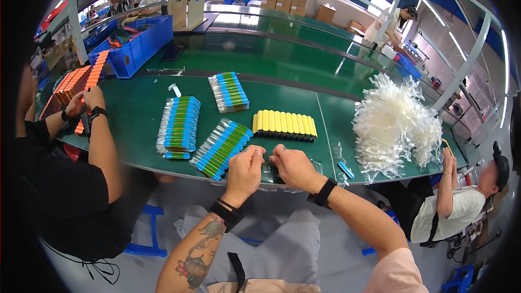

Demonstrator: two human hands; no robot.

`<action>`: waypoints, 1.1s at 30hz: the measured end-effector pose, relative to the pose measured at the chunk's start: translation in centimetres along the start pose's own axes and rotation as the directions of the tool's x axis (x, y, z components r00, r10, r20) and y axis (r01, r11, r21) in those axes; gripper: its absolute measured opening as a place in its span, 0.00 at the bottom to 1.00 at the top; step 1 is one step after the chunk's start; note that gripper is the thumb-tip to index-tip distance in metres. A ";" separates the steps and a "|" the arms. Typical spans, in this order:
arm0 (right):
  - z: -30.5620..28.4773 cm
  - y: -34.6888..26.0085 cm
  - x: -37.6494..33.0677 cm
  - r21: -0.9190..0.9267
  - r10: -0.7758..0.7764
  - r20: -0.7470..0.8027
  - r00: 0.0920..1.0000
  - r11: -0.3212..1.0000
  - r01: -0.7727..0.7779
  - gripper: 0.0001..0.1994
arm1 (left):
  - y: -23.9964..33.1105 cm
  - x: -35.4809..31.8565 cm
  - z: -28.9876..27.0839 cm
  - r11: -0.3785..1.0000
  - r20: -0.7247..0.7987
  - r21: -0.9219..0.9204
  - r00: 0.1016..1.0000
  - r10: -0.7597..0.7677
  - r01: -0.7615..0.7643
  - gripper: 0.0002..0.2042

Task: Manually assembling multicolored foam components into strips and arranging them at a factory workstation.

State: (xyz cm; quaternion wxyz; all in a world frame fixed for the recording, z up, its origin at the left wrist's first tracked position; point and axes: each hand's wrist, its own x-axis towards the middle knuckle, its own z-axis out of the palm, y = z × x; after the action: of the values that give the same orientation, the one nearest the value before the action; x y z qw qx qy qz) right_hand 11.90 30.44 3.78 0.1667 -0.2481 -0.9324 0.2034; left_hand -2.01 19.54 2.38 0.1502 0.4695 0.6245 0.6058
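Note:
My left hand (245,172) and my right hand (296,168) are closed, fingertips pinched close together over the table's near edge. Clear plastic, apparently a thin bag (268,172), shows faintly between them; most of it is hidden by the fingers. Just beyond lies a row of yellow-topped strips (285,123) with dark undersides. A fanned stack of blue and green strips in clear sleeves (221,149) lies beside my left hand. Two similar stacks rest farther off, one at left (179,125) and one farther back (229,92). Right of my right hand is a single blue sleeved strip (345,170).
A large heap of clear plastic bags (393,125) covers the table's right side. A co-worker at left handles orange strips (93,78) near a blue bin (135,46). Another person (456,201) sits at right. A green conveyor (260,54) runs behind the table.

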 end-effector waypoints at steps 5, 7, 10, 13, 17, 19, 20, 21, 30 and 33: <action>-0.5 -1.5 -0.7 -0.089 -0.196 -0.016 0.981 0.977 0.194 0.13 | -0.3 0.0 0.1 1.000 -0.014 0.009 1.000 0.020 -0.020 0.12; 0.0 -1.1 -0.9 -0.206 -0.284 -0.029 0.958 0.940 0.273 0.12 | -0.4 0.0 0.2 0.999 -0.004 0.017 0.999 0.032 -0.032 0.12; 1.3 -0.7 -0.8 -0.226 -0.224 -0.074 0.972 0.953 0.203 0.09 | -0.2 0.0 0.2 0.999 -0.015 0.025 0.999 0.034 -0.034 0.12; 1.8 0.0 -0.2 -0.088 -0.098 -0.192 0.976 0.993 0.082 0.08 | -0.2 -0.1 0.2 1.000 -0.016 0.002 0.999 0.028 -0.028 0.12; 1.2 -0.1 0.4 0.089 0.131 -0.184 0.974 0.989 -0.116 0.08 | -0.5 -0.1 -0.2 1.000 -0.023 -0.009 1.000 -0.007 0.007 0.12; 1.1 -0.2 0.1 0.125 0.116 -0.189 0.975 0.988 -0.093 0.08 | -0.4 0.0 -0.1 1.000 -0.034 -0.021 0.999 -0.008 0.007 0.12; 1.0 -0.3 0.0 0.166 0.107 -0.195 0.975 0.983 -0.074 0.08 | -0.3 -0.1 0.0 1.000 -0.039 -0.027 0.999 -0.010 0.009 0.12; 0.7 -0.3 0.0 0.163 0.107 -0.194 0.975 0.984 -0.075 0.08 | -0.3 -0.2 0.0 0.999 -0.038 -0.034 0.999 -0.015 0.013 0.12; 0.5 -0.5 0.2 -0.077 -0.123 -0.054 0.991 0.990 0.119 0.10 | -0.7 -0.1 0.0 0.998 -0.045 -0.058 0.999 -0.010 0.008 0.13; 0.9 -0.2 0.5 -0.117 -0.049 -0.072 0.996 0.992 0.040 0.10 | -0.6 0.0 0.1 0.999 -0.049 -0.043 0.999 -0.004 0.002 0.13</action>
State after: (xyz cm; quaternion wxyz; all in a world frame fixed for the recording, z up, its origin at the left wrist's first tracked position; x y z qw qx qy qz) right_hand 11.00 30.30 3.20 0.1913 -0.2439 -0.9410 0.1360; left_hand -2.20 19.67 1.82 0.1458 0.4502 0.6156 0.6302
